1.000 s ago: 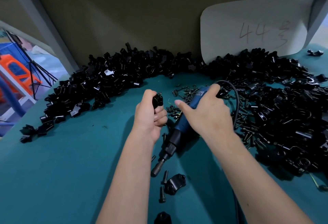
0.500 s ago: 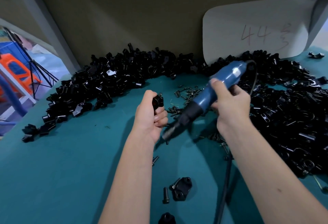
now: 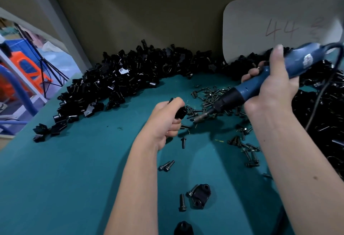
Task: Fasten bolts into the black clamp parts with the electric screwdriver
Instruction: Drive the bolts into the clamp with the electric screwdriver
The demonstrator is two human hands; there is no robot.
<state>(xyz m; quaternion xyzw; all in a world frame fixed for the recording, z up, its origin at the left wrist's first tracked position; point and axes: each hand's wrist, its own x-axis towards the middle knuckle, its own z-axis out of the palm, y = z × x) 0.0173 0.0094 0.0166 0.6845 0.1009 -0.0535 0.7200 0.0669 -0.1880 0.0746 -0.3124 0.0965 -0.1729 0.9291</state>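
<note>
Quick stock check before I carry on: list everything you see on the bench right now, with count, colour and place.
clamp part in hand: one, black, held in the left fist
electric screwdriver: one, blue body with black nose, held above the bolts, tip aimed at the held part
clamp pile: too many to count, black, in an arc along the back wall and down the right side
loose bolts: many, dark, scattered mid-table and to the right
finished-looking clamp: one, black, near front, bolts beside it
white board: one, marked 44, leaning on the back wall
table cover: one, teal
left hand: grips the clamp part
right hand: grips the screwdriver
</note>
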